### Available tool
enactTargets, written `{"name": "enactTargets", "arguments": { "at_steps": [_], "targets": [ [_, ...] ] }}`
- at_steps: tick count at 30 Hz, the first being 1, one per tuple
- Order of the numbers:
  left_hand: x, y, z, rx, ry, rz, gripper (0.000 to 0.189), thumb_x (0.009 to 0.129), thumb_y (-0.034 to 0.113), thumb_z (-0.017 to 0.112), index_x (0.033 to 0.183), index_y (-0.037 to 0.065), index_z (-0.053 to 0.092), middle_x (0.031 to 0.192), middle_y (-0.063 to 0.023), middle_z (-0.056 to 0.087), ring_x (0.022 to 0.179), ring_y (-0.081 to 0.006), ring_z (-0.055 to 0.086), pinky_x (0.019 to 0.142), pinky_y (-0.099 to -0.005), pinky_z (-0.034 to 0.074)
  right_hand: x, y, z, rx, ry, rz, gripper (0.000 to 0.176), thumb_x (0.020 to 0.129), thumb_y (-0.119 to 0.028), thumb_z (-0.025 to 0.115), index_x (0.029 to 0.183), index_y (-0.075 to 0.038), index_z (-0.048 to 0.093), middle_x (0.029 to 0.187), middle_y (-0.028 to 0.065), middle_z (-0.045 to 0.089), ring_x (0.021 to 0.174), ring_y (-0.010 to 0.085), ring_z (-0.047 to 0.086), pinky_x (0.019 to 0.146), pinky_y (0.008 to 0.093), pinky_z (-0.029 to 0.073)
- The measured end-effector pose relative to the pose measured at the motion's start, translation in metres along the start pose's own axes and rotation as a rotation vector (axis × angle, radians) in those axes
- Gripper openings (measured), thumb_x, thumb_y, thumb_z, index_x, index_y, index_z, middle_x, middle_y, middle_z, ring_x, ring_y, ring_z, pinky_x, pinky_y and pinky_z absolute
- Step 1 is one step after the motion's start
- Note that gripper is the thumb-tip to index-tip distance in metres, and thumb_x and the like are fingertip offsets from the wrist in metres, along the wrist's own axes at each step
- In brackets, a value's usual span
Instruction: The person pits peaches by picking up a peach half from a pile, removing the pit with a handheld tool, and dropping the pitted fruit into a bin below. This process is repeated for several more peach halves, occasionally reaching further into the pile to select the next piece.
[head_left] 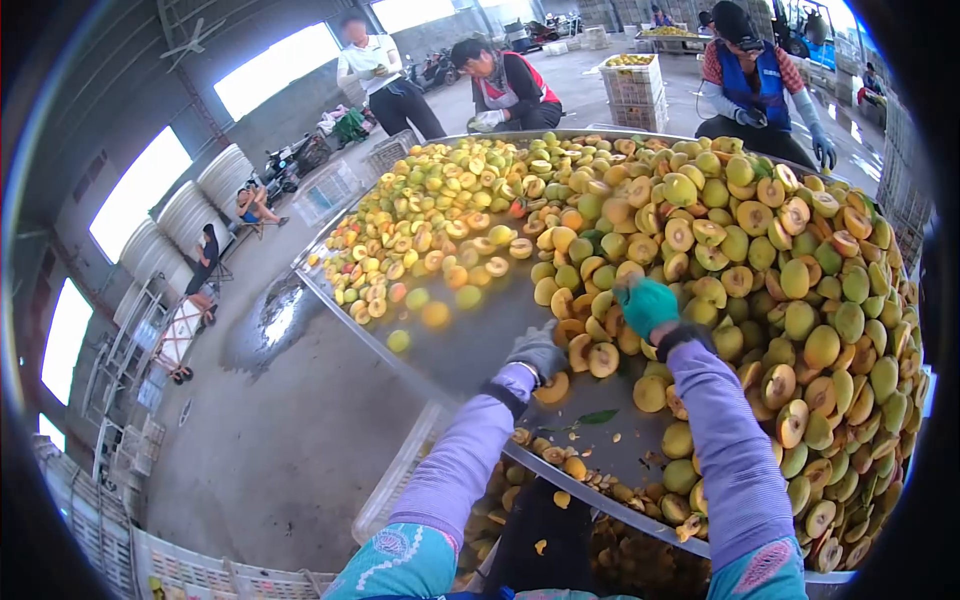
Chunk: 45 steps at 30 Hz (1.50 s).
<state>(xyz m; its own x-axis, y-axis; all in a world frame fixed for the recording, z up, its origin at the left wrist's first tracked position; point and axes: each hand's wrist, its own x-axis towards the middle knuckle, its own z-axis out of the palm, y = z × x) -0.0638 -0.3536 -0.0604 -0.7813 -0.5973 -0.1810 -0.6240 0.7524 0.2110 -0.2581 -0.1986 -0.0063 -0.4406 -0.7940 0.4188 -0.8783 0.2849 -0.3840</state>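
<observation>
The desk [440,340] is a broad metal surface with a raised rim, and it extends from the wearer's lap toward the far workers. The heap [790,290] of whole and cut fruit covers its right side; the far heap [440,210] covers the far left. Bare metal lies between the far heap and the near rim. A crate [385,500] stands below the rim, left of the wearer.

Both arms reach forward over the rim. The left hand [537,352], in a grey glove, is at the left border of the heap, next to the bare metal. The right hand [645,305], in a green glove, is farther forward and to the right, in among the fruit. State of grip: cannot be determined for either hand; the fingers of both are largely hidden by the gloves' backs and the fruit.

Governing relation: the half [602,360] lies between the two hands, to the right of the left grip and to the near left of the right grip. Neither hand is clearly nearer to it. Its cut face points up toward the wearer; the outline is close to round, so no long axis is distinct. The lower half [551,388] lies just on the near side of the left hand, which is clearly the nearer of the two; whether they touch cannot be told.

A leaf [598,416] lies flat on the metal, nearer the rim than both halves, its long axis running roughly left to right. Small scraps [560,452] lie along the rim
</observation>
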Motion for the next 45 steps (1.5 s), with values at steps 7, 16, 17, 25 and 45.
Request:
{"name": "enactTargets", "arguments": {
  "at_steps": [7, 16, 17, 25, 45],
  "targets": [
    [-0.04, 0.056, 0.04, -0.117, -0.157, 0.133, 0.061, 0.073, 0.022, 0.07, 0.128, 0.005, 0.048, 0.122, -0.0296, 0.053, 0.11, -0.0472, 0.055, 0.094, -0.0476, 0.047, -0.079, -0.024, 0.018, -0.122, -0.319, -0.136, 0.035, 0.091, -0.037, 0.052, 0.091, -0.004, 0.063, 0.083, 0.0223, 0.065, 0.078, 0.0373, 0.065, 0.066, 0.0481, 0.05],
    [-0.133, 0.09, 0.011, -0.484, 0.526, 0.313, 0.029, 0.092, 0.028, 0.059, 0.109, 0.006, 0.062, 0.097, -0.0106, 0.066, 0.08, -0.023, 0.064, 0.069, -0.0334, 0.053, -0.233, -0.068, -0.157, 0.501, 0.2, 0.506, 0.033, 0.099, -0.037, 0.047, 0.091, -0.005, 0.053, 0.059, 0.0136, 0.056, 0.055, 0.0341, 0.057, 0.052, 0.0447, 0.045],
    [-0.142, 0.086, 0.008, -0.531, 0.557, 0.39, 0.029, 0.092, 0.028, 0.058, 0.111, 0.005, 0.061, 0.097, -0.0103, 0.065, 0.081, -0.023, 0.064, 0.07, -0.0335, 0.053, -0.26, -0.067, -0.162, 0.596, 0.177, 0.599, 0.028, 0.098, -0.031, 0.051, 0.1, -0.004, 0.054, 0.067, 0.0114, 0.057, 0.062, 0.0246, 0.058, 0.053, 0.0401, 0.045],
    [-0.279, 0.14, 0.019, -1.717, -0.276, 0.353, 0.028, 0.092, 0.021, 0.06, 0.114, 0.003, 0.057, 0.096, -0.0088, 0.064, 0.086, -0.0222, 0.064, 0.064, -0.0313, 0.053, -0.413, -0.13, -0.134, 0.849, 0.128, 0.767, 0.039, 0.094, -0.041, 0.055, 0.108, -0.005, 0.059, 0.087, 0.0206, 0.065, 0.082, 0.0379, 0.063, 0.073, 0.0442, 0.048],
    [-0.345, 0.201, 0.063, -1.058, 0.19, 0.565, 0.036, 0.099, 0.02, 0.048, 0.126, -0.003, 0.052, 0.109, -0.0141, 0.064, 0.093, -0.0207, 0.064, 0.082, -0.0297, 0.053, -0.413, -0.15, -0.109, 0.617, 0.268, 0.69, 0.036, 0.097, -0.036, 0.05, 0.091, -0.001, 0.053, 0.073, 0.0248, 0.06, 0.068, 0.0419, 0.06, 0.057, 0.0478, 0.046]
  ]
}}
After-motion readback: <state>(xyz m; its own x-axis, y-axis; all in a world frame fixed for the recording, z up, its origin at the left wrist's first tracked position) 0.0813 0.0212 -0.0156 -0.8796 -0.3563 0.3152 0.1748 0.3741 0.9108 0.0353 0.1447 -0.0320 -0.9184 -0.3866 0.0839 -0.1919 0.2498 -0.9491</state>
